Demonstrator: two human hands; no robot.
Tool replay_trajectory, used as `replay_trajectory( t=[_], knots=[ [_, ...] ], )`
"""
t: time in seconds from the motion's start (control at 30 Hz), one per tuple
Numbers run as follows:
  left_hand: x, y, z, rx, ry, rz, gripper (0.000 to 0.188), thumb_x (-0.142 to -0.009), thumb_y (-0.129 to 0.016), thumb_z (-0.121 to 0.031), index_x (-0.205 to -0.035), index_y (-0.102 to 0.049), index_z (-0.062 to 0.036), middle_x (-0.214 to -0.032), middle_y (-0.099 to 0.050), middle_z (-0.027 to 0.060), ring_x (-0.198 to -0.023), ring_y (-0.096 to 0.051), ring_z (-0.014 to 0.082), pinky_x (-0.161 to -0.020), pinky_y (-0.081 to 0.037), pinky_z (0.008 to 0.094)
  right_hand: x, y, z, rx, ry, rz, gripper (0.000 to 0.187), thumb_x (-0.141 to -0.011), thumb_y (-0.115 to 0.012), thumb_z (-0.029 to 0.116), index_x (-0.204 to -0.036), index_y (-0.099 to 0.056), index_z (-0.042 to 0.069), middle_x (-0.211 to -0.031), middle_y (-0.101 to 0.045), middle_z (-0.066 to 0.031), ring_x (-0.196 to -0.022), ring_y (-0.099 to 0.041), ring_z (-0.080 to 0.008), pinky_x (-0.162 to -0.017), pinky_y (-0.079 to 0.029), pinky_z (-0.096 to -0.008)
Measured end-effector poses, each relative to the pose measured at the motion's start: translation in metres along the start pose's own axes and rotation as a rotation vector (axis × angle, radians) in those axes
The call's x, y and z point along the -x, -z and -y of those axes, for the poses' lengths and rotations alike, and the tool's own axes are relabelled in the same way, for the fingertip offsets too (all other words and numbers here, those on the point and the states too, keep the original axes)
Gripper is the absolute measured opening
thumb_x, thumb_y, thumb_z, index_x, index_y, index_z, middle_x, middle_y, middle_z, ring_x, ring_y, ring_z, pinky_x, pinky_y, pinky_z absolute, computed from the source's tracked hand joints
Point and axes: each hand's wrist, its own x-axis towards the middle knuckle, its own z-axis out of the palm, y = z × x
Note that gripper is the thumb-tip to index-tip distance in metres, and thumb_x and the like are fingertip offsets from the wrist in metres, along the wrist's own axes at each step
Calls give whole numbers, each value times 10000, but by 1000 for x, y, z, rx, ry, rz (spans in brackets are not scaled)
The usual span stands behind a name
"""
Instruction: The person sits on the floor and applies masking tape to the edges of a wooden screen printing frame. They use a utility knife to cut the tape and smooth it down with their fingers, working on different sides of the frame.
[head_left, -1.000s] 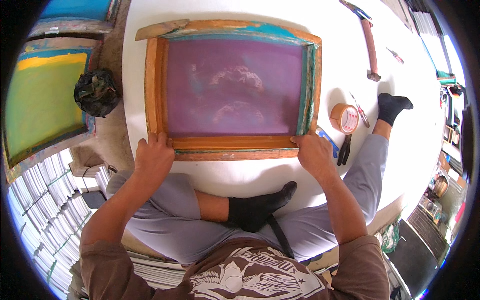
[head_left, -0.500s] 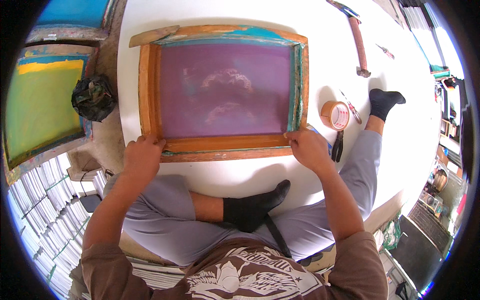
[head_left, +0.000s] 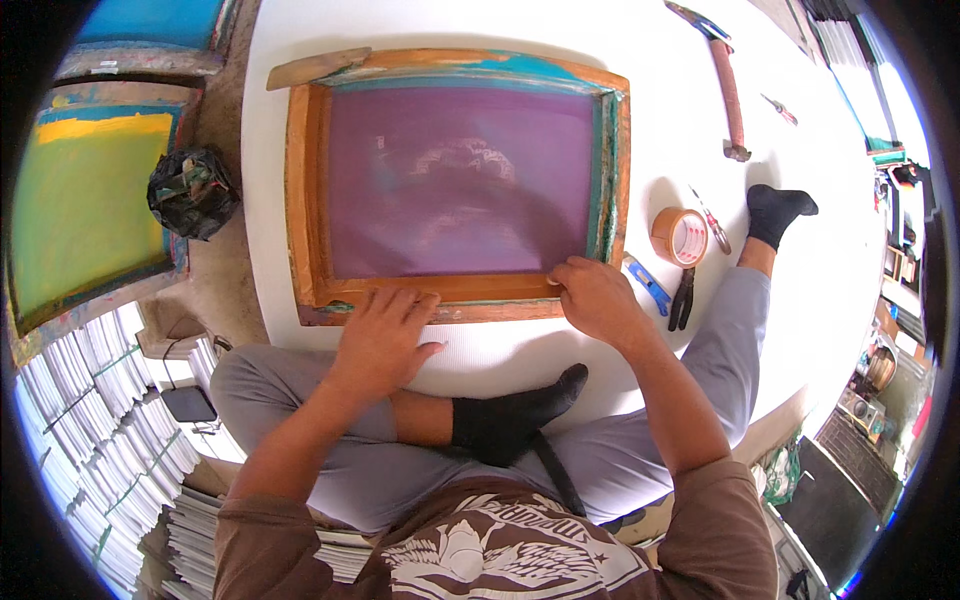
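Observation:
A wooden screen-printing frame lies before me, with purple mesh and brown tape along its inner left and near edges. Blue-green paint marks its far and right sides. My left hand rests over the near rail, left of the middle, fingers stretched out and thumb apart. Near the frame's right front corner, my right hand has its fingers curled together against the taped inner edge. What its fingertips pinch, if anything, is too small to make out.
To the right lie a tape roll, a blue cutter, black-handled pliers, a screwdriver-like tool and a hammer. A black plastic bundle sits beside a yellow-green screen at left. My legs flank the near side.
My left hand has moved right from the frame's left front corner onto the near rail, its fingers now spread. My right hand has shifted slightly left along the taped edge.

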Motion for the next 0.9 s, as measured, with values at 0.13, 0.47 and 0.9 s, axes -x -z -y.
replay_trajectory(
  t=[0.13,0.47,0.9],
  knots=[
    [-2,-5,-5,-13,-9,13,706,-841,-824,-379,-1423,-594,-53,-1367,-616,179,-1308,-556,389,-1146,-407,533,-10,-6,8,30,18,32,283,-868,-578,46,-1079,-765,20,-1020,-719,-191,-1014,-700,-395,-909,-554,-514],
    [-14,4,8,-2,108,29,732,-747,-893,-312,-1350,-614,-6,-1306,-635,153,-1234,-578,337,-1104,-433,480,-39,-6,49,11,19,114,282,-886,-561,95,-1049,-781,27,-1062,-746,-183,-1022,-710,-397,-923,-548,-518],
    [30,93,82,-46,217,108,336,-789,-816,-183,-1117,-770,-126,-1012,-678,78,-1032,-670,299,-890,-547,463,-65,-27,99,-94,140,113,316,-898,-547,148,-1067,-782,21,-1054,-748,-193,-1008,-707,-401,-914,-546,-529]
  ],
)
